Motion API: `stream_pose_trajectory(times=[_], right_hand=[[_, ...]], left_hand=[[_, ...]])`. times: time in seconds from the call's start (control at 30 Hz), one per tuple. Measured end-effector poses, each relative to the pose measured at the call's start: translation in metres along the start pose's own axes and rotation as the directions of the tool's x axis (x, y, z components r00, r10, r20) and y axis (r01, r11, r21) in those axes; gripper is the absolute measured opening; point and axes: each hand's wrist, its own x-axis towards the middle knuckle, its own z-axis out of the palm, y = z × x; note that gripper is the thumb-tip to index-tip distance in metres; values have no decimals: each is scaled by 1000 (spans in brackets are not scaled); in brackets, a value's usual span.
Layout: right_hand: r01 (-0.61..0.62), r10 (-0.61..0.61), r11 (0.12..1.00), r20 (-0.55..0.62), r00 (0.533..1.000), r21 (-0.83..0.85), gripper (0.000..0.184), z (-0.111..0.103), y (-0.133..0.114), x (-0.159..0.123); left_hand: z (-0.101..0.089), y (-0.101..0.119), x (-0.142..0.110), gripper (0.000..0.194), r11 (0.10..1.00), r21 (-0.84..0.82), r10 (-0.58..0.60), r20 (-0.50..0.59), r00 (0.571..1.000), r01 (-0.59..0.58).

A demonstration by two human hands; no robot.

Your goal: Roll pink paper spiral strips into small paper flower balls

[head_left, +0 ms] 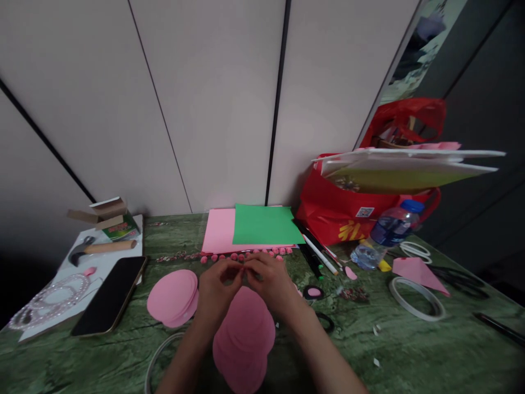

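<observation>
My left hand (218, 285) and my right hand (268, 280) meet at the fingertips over the middle of the table. Both are closed in a pinch, and whatever lies between the fingertips is too small or hidden to make out. Beneath them spreads an overlapping pile of pink paper circles (244, 345). Another stack of pink circles (170, 295) rests left of my left hand. Just beyond the fingers runs a row of small pink balls (222, 258), partly hidden by my hands. Behind it are a pink sheet (217, 230) and a green sheet (264, 224).
Left: a phone (111, 295), a hammer (104, 247), strung beads (53, 298) and an opened box (118, 225). Right: pens (320, 254), a tape roll (417, 298), scissors (459, 280), a water bottle (388, 232) and a red bag (328, 208). Behind stands a pale panelled wall (221, 109).
</observation>
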Motion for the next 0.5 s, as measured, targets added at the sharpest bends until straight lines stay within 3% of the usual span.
stream_pose_trajectory(times=[0.17, 0.3, 0.5], right_hand=[[-20, 25, 996, 58, 998, -89, 19, 1, 0, -1], [-62, 67, 990, 28, 997, -128, 17, 2, -2, 0], [-237, 237, 971, -5, 972, -16, 13, 1, -11, 3]], left_hand=[[2, -2, -1, 10, 999, -1, 38, -24, 999, -38], [5, -3, -3, 16, 998, -7, 55, -28, 998, -55], [9, -4, -4, 24, 999, 12, 36, -47, 998, -36]])
